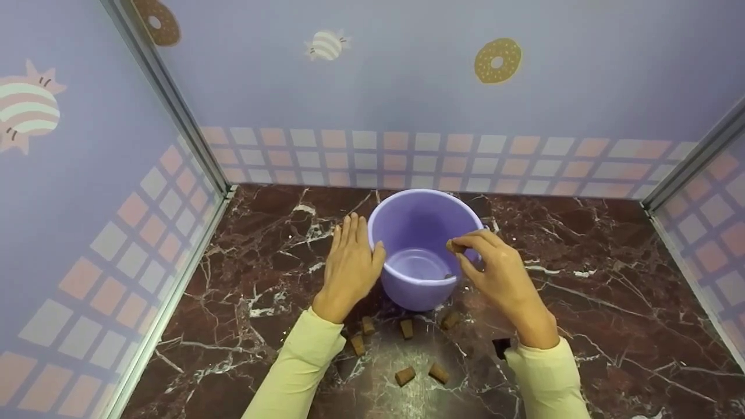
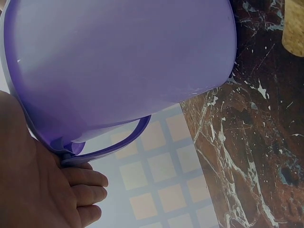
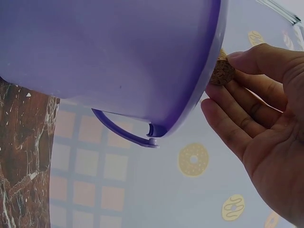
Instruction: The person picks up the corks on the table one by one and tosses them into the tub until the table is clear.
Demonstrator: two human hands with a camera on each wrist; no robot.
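A purple bucket point(image 1: 416, 291) stands upright on the marbled surface, its mouth facing up. My left hand point(image 1: 352, 265) rests against the left side of its rim with the fingers straight; in the left wrist view the palm point(image 2: 33, 185) lies by the handle joint. Between thumb and fingers, my right hand point(image 1: 500, 267) pinches a cork stopper point(image 3: 222, 71) at the right part of the rim. Low inside the bucket a small dark piece point(image 1: 448, 276) shows, partly hidden by the near rim. The bucket's handle point(image 3: 123, 133) hangs on the far side.
Several cork stoppers lie in front of the bucket, among them a cork point(image 1: 406, 329), a cork point(image 1: 405, 376) and a cork point(image 1: 438, 373). By the right sleeve is a small black piece point(image 1: 500, 348). Patterned panels point(image 1: 407, 87) enclose the back and sides.
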